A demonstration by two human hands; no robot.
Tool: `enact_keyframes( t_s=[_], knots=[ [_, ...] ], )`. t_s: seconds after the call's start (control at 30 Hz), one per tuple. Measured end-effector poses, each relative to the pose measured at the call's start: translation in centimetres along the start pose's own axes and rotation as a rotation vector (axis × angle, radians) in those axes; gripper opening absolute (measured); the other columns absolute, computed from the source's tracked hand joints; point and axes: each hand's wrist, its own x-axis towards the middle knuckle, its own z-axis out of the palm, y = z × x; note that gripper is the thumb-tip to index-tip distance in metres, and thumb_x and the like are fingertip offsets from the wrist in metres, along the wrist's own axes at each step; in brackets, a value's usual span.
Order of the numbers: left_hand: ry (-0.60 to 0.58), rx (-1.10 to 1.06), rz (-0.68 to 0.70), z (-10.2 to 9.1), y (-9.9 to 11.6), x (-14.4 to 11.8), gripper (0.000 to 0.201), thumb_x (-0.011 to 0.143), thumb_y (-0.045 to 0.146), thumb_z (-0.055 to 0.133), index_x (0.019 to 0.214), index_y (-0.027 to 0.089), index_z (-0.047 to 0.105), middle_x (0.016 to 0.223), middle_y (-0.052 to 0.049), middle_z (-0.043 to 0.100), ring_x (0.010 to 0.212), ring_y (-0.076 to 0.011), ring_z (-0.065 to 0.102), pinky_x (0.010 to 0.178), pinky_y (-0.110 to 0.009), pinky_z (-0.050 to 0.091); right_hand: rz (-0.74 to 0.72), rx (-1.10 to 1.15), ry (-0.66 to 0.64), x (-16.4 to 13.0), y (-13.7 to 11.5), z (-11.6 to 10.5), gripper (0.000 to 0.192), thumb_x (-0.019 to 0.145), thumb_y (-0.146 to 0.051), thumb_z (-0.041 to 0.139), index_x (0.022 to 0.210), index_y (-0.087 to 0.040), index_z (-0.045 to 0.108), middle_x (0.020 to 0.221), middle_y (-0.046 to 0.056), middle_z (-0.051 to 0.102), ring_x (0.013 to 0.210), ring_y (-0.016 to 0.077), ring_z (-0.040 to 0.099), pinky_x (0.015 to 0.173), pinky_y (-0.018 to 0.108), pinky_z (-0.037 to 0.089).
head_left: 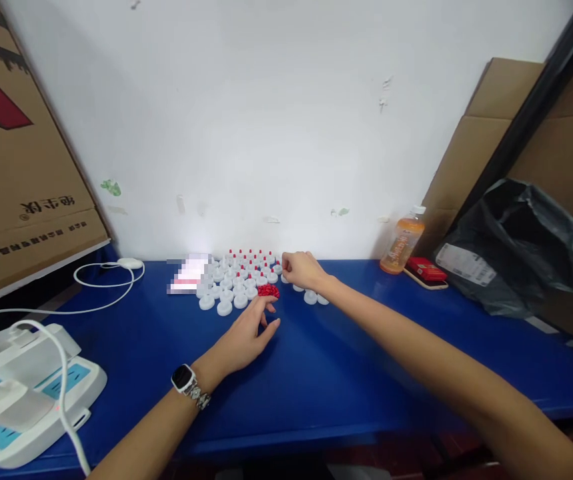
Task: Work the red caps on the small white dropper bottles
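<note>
My left hand (244, 335) is palm down over the blue table, its thumb apart from the fingers. Its fingertips reach the near edge of a small pile of red pieces (268, 291). My right hand (304, 269) is closed in a pinch at the right side of a group of white round caps (225, 308); whatever is between its fingertips is hidden. Many caps towards the back carry a red tip (250, 252), while those in front are plain white. A few more white caps (310, 297) lie beneath and beside my right wrist.
At the left are a white power strip (86, 387), a white cable (101, 311) and a large cardboard box (41, 160). A blurred-out bright panel (189, 273) adjoins the caps. An orange drink bottle (402, 241), a red box (425, 269) on a phone and a grey plastic bag (521, 247) stand right.
</note>
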Motion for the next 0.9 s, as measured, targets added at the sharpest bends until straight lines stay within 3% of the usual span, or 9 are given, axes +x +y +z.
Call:
enact_keyframes(
  t_s=[0.1, 0.27, 0.4, 0.57, 0.67, 0.8, 0.9],
  knots=[
    [0.001, 0.01, 0.003, -0.2, 0.3, 0.0, 0.037, 0.097, 0.039, 0.044, 0.131, 0.024, 0.046, 0.112, -0.007, 0.056, 0.085, -0.0157, 0.057, 0.079, -0.034, 0.051, 0.022, -0.027, -0.039, 0.9, -0.9, 0.4, 0.006, 0.08, -0.017, 0.059, 0.083, -0.02, 0.063, 0.082, 0.003, 0.071, 0.078, 0.0177, 0.063, 0.075, 0.028, 0.036],
    [-0.005, 0.022, -0.005, -0.3, 0.5, 0.1, 0.031, 0.097, 0.039, 0.044, 0.123, 0.023, 0.051, 0.11, -0.006, 0.057, 0.081, -0.0151, 0.057, 0.077, -0.033, 0.052, 0.046, 0.077, 0.054, -0.1, -0.8, 0.1, 0.018, 0.086, -0.028, 0.059, 0.102, -0.02, 0.063, 0.077, 0.001, 0.071, 0.074, 0.017, 0.062, 0.075, 0.028, 0.036],
    [-0.018, 0.033, 0.007, -0.4, 0.5, 0.0, 0.03, 0.097, 0.039, 0.044, 0.122, 0.023, 0.052, 0.111, -0.006, 0.057, 0.083, -0.0156, 0.058, 0.078, -0.034, 0.051, 0.017, -0.008, 0.085, -2.8, 0.4, -0.6, 0.016, 0.087, -0.03, 0.058, 0.098, -0.02, 0.065, 0.078, 0.003, 0.069, 0.08, 0.019, 0.061, 0.077, 0.029, 0.035],
    [-0.018, 0.043, 0.011, -0.4, 0.5, 0.0, 0.03, 0.097, 0.04, 0.044, 0.121, 0.023, 0.053, 0.107, -0.006, 0.057, 0.082, -0.0154, 0.058, 0.078, -0.033, 0.051, 0.007, -0.03, 0.004, -5.0, 1.2, -0.9, 0.011, 0.086, -0.021, 0.059, 0.089, -0.018, 0.069, 0.083, 0.006, 0.071, 0.086, 0.0201, 0.061, 0.078, 0.029, 0.035],
    [0.03, 0.052, 0.02, -0.4, 0.5, 0.1, 0.032, 0.098, 0.04, 0.044, 0.125, 0.023, 0.05, 0.107, -0.006, 0.056, 0.082, -0.0153, 0.058, 0.079, -0.033, 0.052, -0.002, 0.089, 0.036, -5.3, 0.7, -1.0, 0.013, 0.086, -0.017, 0.057, 0.083, -0.017, 0.069, 0.081, 0.005, 0.071, 0.079, 0.0173, 0.06, 0.075, 0.028, 0.036],
    [0.194, 0.091, 0.012, -0.5, 0.5, 0.2, 0.041, 0.098, 0.043, 0.043, 0.134, 0.025, 0.043, 0.118, -0.007, 0.049, 0.083, -0.0149, 0.057, 0.084, -0.036, 0.052, -0.055, 0.396, 0.073, -6.3, -1.6, -0.6, 0.011, 0.086, -0.02, 0.06, 0.085, -0.017, 0.071, 0.08, 0.002, 0.07, 0.07, 0.0131, 0.056, 0.067, 0.024, 0.037],
    [0.164, 0.099, 0.017, -0.5, 0.4, 0.1, 0.044, 0.098, 0.044, 0.043, 0.137, 0.026, 0.039, 0.122, -0.008, 0.052, 0.088, -0.0168, 0.058, 0.089, -0.038, 0.05, -0.118, 0.614, 0.021, -7.1, -3.5, -0.2, 0.012, 0.087, -0.023, 0.061, 0.086, -0.017, 0.07, 0.076, 0.0, 0.068, 0.067, 0.0112, 0.053, 0.063, 0.023, 0.037]
  ],
)
